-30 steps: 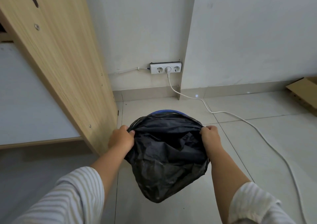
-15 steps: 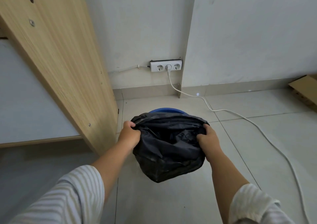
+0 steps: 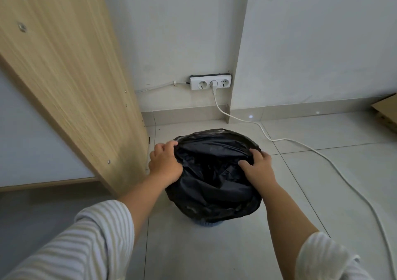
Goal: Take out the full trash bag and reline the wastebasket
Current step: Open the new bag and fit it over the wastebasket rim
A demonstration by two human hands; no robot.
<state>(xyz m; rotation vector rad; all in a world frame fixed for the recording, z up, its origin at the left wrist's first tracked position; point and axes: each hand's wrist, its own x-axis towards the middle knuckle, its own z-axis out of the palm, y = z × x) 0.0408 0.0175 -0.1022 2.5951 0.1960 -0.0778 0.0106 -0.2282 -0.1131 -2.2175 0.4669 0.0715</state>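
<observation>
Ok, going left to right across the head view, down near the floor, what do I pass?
First the wooden panel → left hand → black trash bag → right hand → white cable → cardboard box.

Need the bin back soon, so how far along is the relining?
Done: a black bag lies over the blue wastebasket, of which only the base shows; no full bag is in view. In hand: the left hand and right hand hold the bag's edge at opposite sides of the rim. Left: probably snugging the edge down and pushing the crumpled middle inside.
</observation>
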